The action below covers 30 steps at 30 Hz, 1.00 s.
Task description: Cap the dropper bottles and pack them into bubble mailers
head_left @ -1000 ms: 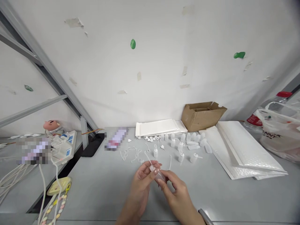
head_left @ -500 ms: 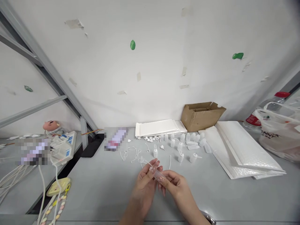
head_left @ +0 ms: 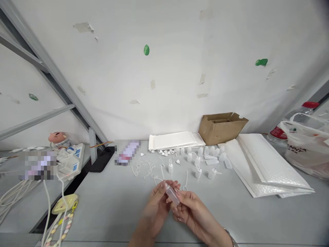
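Note:
A small translucent bottle (head_left: 172,195) is held tilted between both hands, close to the table's front. My left hand (head_left: 158,202) pinches its upper end near the white neck, where a thin white strap or tube sticks up. My right hand (head_left: 190,207) has its fingers closed round the bottle's lower part. Beyond the hands stand white-capped bottles, among them one bottle (head_left: 170,167) and another (head_left: 198,172). Thin white looped straps (head_left: 149,169) lie to the left of these, and one strap (head_left: 186,180) is just beyond my right hand.
White padded envelopes (head_left: 272,164) lie at the right beside a plastic bag (head_left: 305,147). A cardboard box (head_left: 222,128) stands at the back. Blurred-out phone (head_left: 128,152), power strip (head_left: 74,163) and cables are at the left.
Both hands have shifted slightly down, and the bottle is tilted more steeply. My right hand has turned, its fingers now under the bottle. The looped strap beyond it shows more fully.

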Motion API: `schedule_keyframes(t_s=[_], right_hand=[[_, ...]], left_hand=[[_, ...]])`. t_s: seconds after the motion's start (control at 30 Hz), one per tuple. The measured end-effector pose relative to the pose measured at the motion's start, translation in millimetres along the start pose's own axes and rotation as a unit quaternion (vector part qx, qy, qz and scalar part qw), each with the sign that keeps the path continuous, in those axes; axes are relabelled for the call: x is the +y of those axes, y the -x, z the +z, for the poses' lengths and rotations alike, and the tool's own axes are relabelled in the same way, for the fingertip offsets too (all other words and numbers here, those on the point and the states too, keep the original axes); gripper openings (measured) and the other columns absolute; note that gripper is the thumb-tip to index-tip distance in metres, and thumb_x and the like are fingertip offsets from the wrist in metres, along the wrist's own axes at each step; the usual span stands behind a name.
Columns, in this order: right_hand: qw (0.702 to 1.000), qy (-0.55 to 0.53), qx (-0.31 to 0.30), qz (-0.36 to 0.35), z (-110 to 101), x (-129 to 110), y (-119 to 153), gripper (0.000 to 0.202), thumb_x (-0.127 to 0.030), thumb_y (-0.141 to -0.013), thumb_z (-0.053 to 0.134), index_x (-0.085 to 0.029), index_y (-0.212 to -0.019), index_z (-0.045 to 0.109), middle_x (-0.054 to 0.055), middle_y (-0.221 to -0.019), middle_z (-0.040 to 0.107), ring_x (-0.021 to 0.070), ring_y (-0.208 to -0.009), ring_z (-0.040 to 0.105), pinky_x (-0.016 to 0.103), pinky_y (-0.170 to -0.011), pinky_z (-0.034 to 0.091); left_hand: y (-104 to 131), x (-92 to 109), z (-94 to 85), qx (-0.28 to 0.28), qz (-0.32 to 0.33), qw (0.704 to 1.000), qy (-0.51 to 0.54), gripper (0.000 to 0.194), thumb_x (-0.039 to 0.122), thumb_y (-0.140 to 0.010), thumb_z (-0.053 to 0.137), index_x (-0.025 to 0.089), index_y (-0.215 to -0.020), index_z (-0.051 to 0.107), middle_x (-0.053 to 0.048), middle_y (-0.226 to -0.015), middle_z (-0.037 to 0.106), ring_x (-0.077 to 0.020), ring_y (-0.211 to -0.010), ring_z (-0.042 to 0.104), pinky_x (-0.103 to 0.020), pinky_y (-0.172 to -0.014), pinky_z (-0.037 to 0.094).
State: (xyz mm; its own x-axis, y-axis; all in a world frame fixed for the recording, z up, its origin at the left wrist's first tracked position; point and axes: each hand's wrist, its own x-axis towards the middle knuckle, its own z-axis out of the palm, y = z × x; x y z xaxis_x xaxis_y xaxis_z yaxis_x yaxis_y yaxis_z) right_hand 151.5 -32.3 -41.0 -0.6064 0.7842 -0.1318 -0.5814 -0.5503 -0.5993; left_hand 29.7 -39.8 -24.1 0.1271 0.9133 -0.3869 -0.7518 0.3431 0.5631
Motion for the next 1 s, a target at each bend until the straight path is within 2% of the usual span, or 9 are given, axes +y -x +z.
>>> schedule_keyframes(t_s=[0.13,0.23,0.5,0.73,1.0], right_hand=[[0.999,0.005,0.022,-0.028,4.2,-2.5,3.2,0.031,-0.034,-0.075,0.068,-0.009,-0.057,0.063,0.001,-0.05,0.055,0.0053,-0.042,0.04,0.02,-0.047,0.03],[0.998,0.004,0.043,-0.04,7.2,-3.0,4.6,0.028,-0.033,-0.074,0.07,-0.01,-0.059,0.064,0.001,-0.049,0.055,0.005,-0.042,0.039,0.02,-0.046,0.029],[0.998,-0.009,0.043,-0.046,6.9,-3.0,4.0,0.028,-0.034,-0.072,0.071,-0.009,-0.06,0.064,0.001,-0.049,0.054,0.0054,-0.042,0.038,0.02,-0.045,0.027],[0.999,-0.009,0.02,-0.039,5.6,-2.1,4.9,0.031,-0.036,-0.077,0.066,-0.01,-0.06,0.063,0.001,-0.049,0.054,0.0055,-0.041,0.039,0.02,-0.045,0.028],[0.999,0.002,0.022,-0.046,4.5,-0.8,4.5,0.032,-0.036,-0.078,0.064,-0.011,-0.059,0.062,0.0,-0.049,0.054,0.0062,-0.043,0.041,0.021,-0.047,0.029]], left_hand=[[-1.0,-3.0,3.1,0.001,0.039,0.998,-0.046,0.021,0.033,-0.062,0.077,0.015,-0.073,0.072,-0.006,-0.085,0.074,-0.0202,-0.09,0.065,-0.031,-0.09,0.045],[-2.8,-5.0,4.9,-0.002,0.049,0.997,-0.058,0.022,0.032,-0.062,0.077,0.014,-0.075,0.073,-0.007,-0.09,0.074,-0.0216,-0.097,0.064,-0.031,-0.095,0.042],[-2.2,-5.8,3.2,-0.038,0.019,0.999,-0.01,0.021,0.025,-0.06,0.079,0.018,-0.08,0.073,-0.003,-0.095,0.074,-0.0223,-0.108,0.059,-0.032,-0.1,0.039],[1.9,-3.1,3.6,-0.035,0.002,0.999,-0.018,0.03,0.037,-0.069,0.071,0.018,-0.092,0.072,-0.006,-0.104,0.072,-0.0243,-0.114,0.055,-0.035,-0.102,0.037],[0.9,-3.6,2.4,-0.023,0.002,1.0,-0.021,0.025,0.033,-0.07,0.071,0.018,-0.09,0.072,-0.006,-0.103,0.072,-0.0247,-0.115,0.054,-0.037,-0.105,0.034]])
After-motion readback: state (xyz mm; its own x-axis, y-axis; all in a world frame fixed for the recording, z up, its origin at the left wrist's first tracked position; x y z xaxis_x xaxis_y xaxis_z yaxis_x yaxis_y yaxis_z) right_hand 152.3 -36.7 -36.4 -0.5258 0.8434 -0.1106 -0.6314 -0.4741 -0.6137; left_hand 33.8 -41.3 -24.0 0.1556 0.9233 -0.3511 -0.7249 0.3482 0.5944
